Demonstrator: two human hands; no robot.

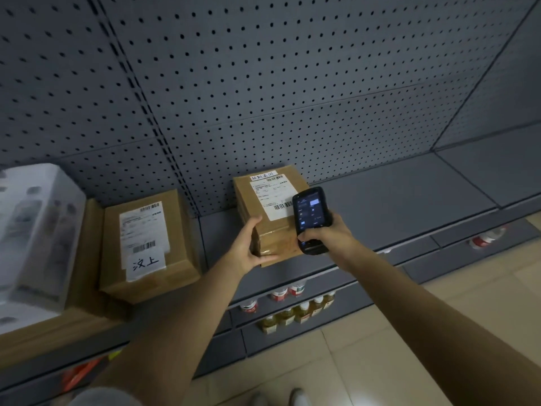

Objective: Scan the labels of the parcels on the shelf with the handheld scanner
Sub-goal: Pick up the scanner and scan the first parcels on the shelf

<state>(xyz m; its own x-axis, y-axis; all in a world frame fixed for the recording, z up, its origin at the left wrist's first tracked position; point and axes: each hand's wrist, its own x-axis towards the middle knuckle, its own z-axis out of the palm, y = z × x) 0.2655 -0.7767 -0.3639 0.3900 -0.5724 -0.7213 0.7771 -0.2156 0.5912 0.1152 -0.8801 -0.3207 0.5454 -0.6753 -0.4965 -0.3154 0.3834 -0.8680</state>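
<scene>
Both arms outstretched: left grip [248, 247] cups parcel [272, 218], right grip [328, 232] clasps scanner [311, 215].

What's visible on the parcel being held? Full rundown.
The held parcel is a brown cardboard box, taped, lying flat on the grey shelf against the pegboard back. A white shipping label with barcodes covers its top, with a small handwritten strip above it. The left hand grips its near left corner. The right hand holds the scanner over its right edge, hiding part of it.
</scene>
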